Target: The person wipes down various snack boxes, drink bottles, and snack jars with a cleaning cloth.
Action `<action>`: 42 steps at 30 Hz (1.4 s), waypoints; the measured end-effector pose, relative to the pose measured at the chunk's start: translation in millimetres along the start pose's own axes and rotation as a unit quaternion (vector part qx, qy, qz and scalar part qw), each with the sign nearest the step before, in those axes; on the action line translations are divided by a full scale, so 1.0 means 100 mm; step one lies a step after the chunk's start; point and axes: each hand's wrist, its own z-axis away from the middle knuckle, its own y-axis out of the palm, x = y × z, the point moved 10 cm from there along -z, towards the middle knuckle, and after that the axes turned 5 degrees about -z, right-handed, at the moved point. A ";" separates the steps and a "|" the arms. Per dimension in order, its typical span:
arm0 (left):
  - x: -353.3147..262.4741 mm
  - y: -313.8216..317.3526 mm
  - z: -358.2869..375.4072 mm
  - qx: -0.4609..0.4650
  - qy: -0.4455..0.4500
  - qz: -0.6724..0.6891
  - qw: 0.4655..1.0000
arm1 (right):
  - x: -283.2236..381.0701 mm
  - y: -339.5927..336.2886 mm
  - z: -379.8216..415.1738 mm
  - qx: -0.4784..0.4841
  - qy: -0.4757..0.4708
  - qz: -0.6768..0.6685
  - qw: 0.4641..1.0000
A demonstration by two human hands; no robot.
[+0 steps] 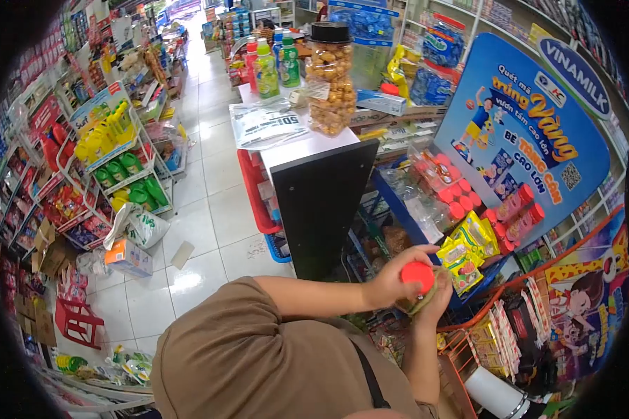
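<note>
Between my hands is a red-lidded jar (418, 275), its round lid turned up toward me. My left hand (388, 283) reaches across from the left, its fingers curled around the jar beside the lid. From below, my right hand (437, 300) closes on the jar's other side. A dull green edge, like cloth or part of the jar, shows under the lid; most of the body is hidden by my fingers. Just beyond my hands lie yellow packets (467, 255) in a blue display rack (416, 220), with several red-lidded containers (461, 199) behind them.
A counter with a dark end panel (321, 202) stands ahead, bearing a large snack jar (330, 80), bottles (266, 66) and a white packet (267, 124). A blue sign (524, 112) rises at right. On the left tiled floor are a bag (138, 227), a box (128, 257) and a red stool (78, 322).
</note>
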 end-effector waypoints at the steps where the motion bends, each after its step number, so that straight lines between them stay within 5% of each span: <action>1: -0.06 0.03 0.01 0.007 0.040 -0.063 0.997 | -0.03 -0.08 -0.02 -0.015 0.004 -0.008 1.000; 4: -0.28 0.22 0.00 0.062 0.098 -0.188 0.975 | -0.04 0.13 0.01 -0.123 0.075 -0.244 0.959; 7: -0.39 0.43 0.04 0.150 0.197 -0.244 0.938 | -0.31 -0.07 0.00 0.130 -0.097 0.010 0.987; 11: -0.40 0.49 0.04 0.209 0.236 -0.187 0.930 | -0.13 0.17 0.10 0.198 -0.167 0.274 0.926; 12: -0.48 0.49 0.05 0.204 0.275 -0.207 0.917 | -0.87 -0.60 0.03 0.073 0.026 -0.128 0.989; 16: -0.54 0.57 0.05 0.215 0.315 -0.205 0.901 | -0.78 -0.32 0.01 0.001 0.236 -0.336 0.912; 17: -0.51 0.59 0.02 0.232 0.304 -0.215 0.899 | -0.50 -0.53 0.00 -0.040 0.111 -0.153 0.981; 20: -0.38 0.68 -0.04 0.271 0.279 -0.275 0.879 | -0.10 -0.97 0.03 -0.157 0.017 0.048 0.986; 26: -0.01 0.81 -0.23 0.273 0.234 -0.329 0.873 | 0.80 -1.08 0.31 -0.225 -0.155 0.374 0.886; 29: 0.10 0.48 -0.69 0.126 0.168 -0.419 0.883 | 0.96 -1.08 0.45 -0.203 -0.222 0.552 0.777; 33: 0.36 0.20 -1.40 0.010 0.123 -0.474 0.872 | 0.81 -1.17 0.42 -0.167 -0.140 0.604 0.767; 39: 0.89 0.47 -2.21 0.074 0.086 -0.551 0.827 | 0.66 -1.27 0.31 -0.147 -0.094 0.589 0.789; 42: 1.19 0.57 -2.43 0.106 0.059 -0.685 0.718 | 0.67 -1.32 0.29 -0.156 -0.067 0.575 0.800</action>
